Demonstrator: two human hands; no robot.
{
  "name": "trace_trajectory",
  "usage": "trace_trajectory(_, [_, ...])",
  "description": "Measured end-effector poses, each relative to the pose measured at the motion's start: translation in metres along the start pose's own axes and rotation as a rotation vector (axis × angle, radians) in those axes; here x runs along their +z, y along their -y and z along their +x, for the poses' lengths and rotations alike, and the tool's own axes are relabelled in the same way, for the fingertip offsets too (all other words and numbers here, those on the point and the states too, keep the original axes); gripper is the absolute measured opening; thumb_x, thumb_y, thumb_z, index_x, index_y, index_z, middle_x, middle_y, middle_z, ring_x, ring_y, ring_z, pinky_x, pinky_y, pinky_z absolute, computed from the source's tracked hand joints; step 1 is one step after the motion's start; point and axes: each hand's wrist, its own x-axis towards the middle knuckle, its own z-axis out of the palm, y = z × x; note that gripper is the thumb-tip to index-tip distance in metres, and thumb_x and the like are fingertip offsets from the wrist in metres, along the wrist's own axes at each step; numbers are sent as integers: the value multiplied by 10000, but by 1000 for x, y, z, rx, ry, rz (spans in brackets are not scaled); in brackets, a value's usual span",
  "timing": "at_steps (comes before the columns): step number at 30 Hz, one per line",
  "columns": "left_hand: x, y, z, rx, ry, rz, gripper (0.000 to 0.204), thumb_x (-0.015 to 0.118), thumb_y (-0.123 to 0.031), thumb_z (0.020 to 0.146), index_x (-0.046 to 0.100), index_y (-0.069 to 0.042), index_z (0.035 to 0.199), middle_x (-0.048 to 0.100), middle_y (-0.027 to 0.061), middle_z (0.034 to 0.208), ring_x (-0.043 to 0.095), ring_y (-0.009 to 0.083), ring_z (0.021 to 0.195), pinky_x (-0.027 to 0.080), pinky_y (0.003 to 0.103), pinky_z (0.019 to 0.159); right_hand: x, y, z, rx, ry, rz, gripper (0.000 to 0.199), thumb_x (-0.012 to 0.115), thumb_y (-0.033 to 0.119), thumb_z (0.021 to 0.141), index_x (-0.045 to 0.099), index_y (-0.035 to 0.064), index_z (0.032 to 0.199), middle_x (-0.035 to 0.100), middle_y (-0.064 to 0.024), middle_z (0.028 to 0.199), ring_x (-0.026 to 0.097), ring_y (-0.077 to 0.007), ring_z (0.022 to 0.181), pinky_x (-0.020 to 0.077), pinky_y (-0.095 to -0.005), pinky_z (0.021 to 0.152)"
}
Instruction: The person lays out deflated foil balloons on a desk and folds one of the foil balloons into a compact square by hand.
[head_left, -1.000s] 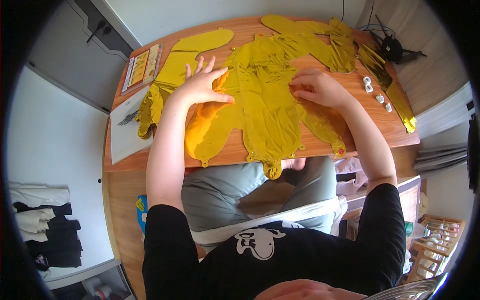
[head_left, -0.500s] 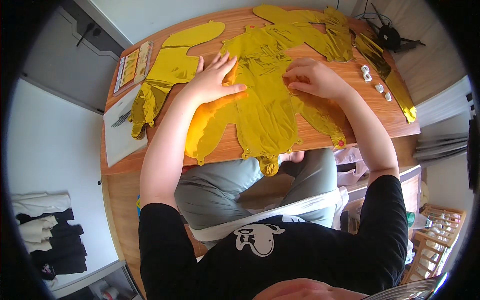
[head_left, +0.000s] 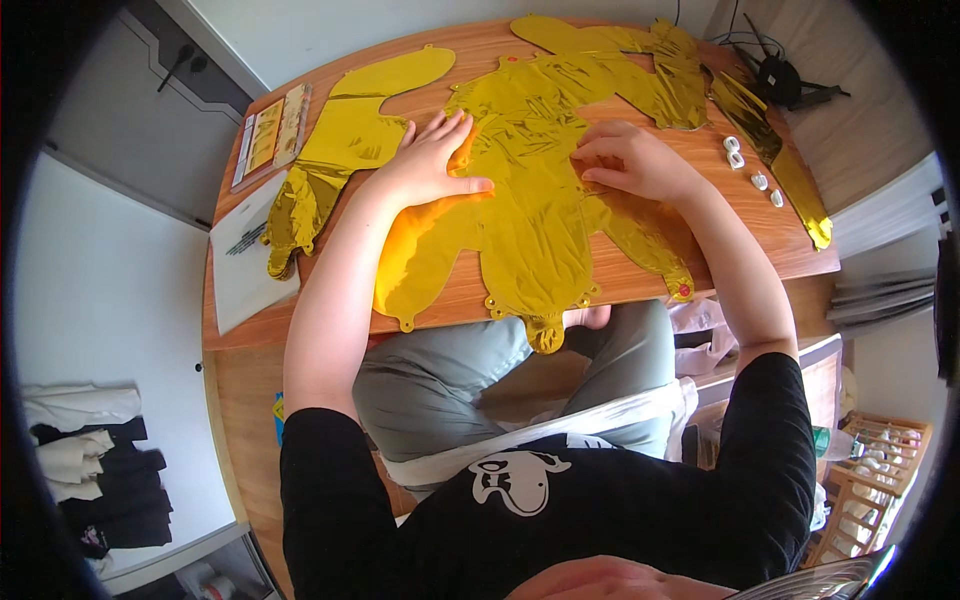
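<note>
A flat, uninflated gold foil balloon (head_left: 535,230) with several lobes and small tabs lies across the middle of the table, its lower end hanging over the near edge. My left hand (head_left: 420,172) rests on its left side, fingers spread and thumb stretched toward the middle. At the right edge of the foil, the curled fingers and thumb of my right hand (head_left: 635,162) pinch its border; the fingertips are partly hidden. A red dot marks the lobe near my right forearm. To the left lies another gold foil piece (head_left: 365,135), its lower end bunched up.
More gold foil (head_left: 675,75) spreads at the back right, and a narrow strip (head_left: 810,205) runs along the right edge. Small white rolls (head_left: 735,158) sit nearby. A black device with antennas (head_left: 780,78) stands behind. A printed card (head_left: 272,135) and a whitish sheet (head_left: 240,290) lie left.
The view has shifted slightly. Both hands keep nearly the same places and poses on the foil balloon.
</note>
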Motion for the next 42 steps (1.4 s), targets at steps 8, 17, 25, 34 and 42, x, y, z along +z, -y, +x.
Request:
trace_trajectory(8, [-2,4,1,-14,-61,-59,1234,606,-815,821,170,7,1631,167,217,1702,116,312,1597,-3,512,1291,-2,1,1,-24,-2,-6,266,780,128,865,728,34,1108,680,-124,1138,643,-325,1058,533,-392,894])
trace_trajectory(17, [-3,-7,-4,-45,-49,44,1024,596,-688,917,270,-15,1617,238,177,1696,125,306,1599,-82,601,1253,-2,10,-1,13,-29,68,224,771,161,852,729,50,1042,677,-141,1055,634,-358,1035,521,-432,891])
trace_trajectory(25, [-2,-7,2,-52,-59,52,1047,601,-699,908,260,-11,1619,227,176,1699,116,305,1601,-88,592,1255,-4,7,0,36,-21,33,243,773,177,859,739,60,1069,680,-128,1077,641,-347,1046,529,-426,899])
trace_trajectory(34, [3,1,5,-49,-70,35,1110,572,-785,870,267,-28,1622,221,167,1704,124,291,1601,-80,559,1266,-6,10,0,54,-15,42,252,770,186,867,741,59,1084,679,-124,1098,640,-348,1056,527,-423,907])
trace_trajectory(42, [3,0,4,-46,-61,18,1102,554,-788,879,262,-30,1624,219,163,1705,126,288,1601,-83,555,1266,-3,4,-2,28,1,24,285,783,100,854,739,27,1125,690,-132,1165,646,-332,1088,528,-399,943])
